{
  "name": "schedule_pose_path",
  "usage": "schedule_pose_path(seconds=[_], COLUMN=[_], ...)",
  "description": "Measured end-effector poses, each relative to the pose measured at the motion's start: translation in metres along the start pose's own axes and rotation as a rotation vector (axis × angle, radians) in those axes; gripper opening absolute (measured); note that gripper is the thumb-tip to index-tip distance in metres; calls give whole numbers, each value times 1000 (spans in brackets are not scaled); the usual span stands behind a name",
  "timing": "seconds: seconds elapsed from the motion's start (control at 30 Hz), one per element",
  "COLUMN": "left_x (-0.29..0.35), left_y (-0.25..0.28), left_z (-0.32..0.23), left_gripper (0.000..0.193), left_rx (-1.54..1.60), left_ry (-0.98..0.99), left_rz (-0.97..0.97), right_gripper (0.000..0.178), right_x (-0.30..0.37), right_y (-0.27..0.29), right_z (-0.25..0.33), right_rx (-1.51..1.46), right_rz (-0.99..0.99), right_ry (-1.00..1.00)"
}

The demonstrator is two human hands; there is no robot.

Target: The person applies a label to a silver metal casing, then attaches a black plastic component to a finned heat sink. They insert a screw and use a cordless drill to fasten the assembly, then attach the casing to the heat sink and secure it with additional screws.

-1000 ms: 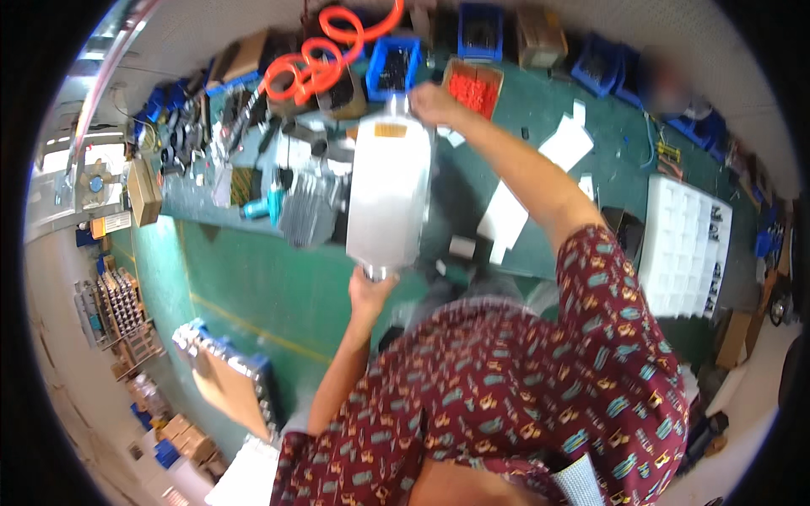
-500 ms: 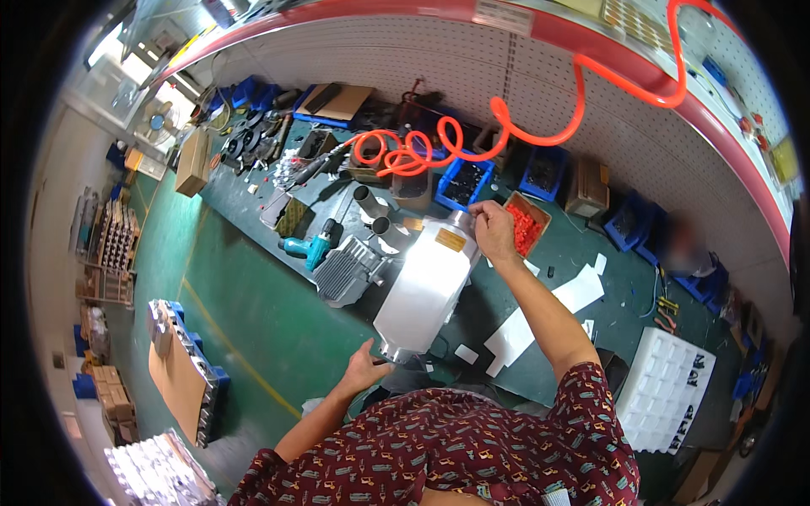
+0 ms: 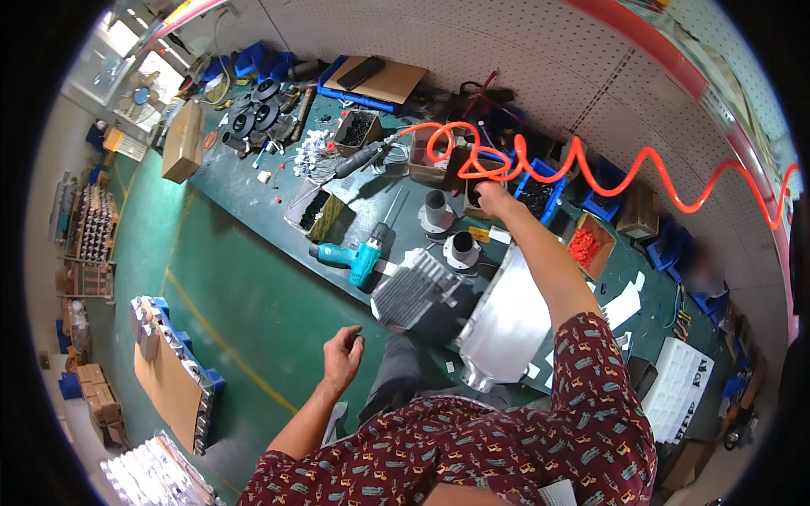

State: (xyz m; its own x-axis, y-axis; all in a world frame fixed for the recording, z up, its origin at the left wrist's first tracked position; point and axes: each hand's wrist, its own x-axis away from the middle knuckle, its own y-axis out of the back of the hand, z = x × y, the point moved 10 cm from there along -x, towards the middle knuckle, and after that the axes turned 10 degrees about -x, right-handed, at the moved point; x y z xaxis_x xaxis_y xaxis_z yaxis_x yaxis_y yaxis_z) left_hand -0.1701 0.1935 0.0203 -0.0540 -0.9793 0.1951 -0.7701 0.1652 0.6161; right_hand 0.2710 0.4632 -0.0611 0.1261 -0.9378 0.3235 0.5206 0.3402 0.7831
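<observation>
My right hand (image 3: 498,201) reaches across the bench to a small open box (image 3: 473,207) behind two grey metal pipe fittings; its fingertips are hidden in there. My left hand (image 3: 342,358) hangs over the floor in front of the bench, fingers loosely bent, thumb apart, nothing visible in it. Below my right forearm lies a shiny silver metal canister (image 3: 506,325), untouched, its necked end toward me. To its left sits a finned grey metal housing (image 3: 413,291). A teal cordless drill (image 3: 363,260) lies beside the housing. One flanged pipe fitting (image 3: 461,251) stands near the canister, another (image 3: 436,212) farther back.
A coiled orange air hose (image 3: 582,160) hangs across the bench's back. Nearby are a box of red caps (image 3: 584,249), a blue bin (image 3: 540,196) of dark parts and a carton of black screws (image 3: 316,211). A white tray (image 3: 677,388) lies right; a cardboard-topped cart (image 3: 169,384) stands left.
My right hand has let go of the canister's far end and moved to the small box. My left hand has come away from its near end and risen. The view has shifted left.
</observation>
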Motion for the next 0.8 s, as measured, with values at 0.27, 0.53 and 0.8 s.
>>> schedule_pose_path(seconds=[0.27, 0.53, 0.8], left_x=[-125, -191, -227], left_y=[33, -12, -52], left_z=[20, 20, 50], left_gripper=[48, 68, 74], left_rx=[-449, -702, -1079], left_ry=[-303, -554, -626], left_rz=[205, 281, 346], right_gripper=[22, 6, 7], right_x=[-45, -30, 97], right_y=[-19, -17, -7], right_z=[-19, -50, -21], right_rx=[122, -58, -1708], right_rz=[-31, -175, -460], right_ry=[-117, -268, -509])
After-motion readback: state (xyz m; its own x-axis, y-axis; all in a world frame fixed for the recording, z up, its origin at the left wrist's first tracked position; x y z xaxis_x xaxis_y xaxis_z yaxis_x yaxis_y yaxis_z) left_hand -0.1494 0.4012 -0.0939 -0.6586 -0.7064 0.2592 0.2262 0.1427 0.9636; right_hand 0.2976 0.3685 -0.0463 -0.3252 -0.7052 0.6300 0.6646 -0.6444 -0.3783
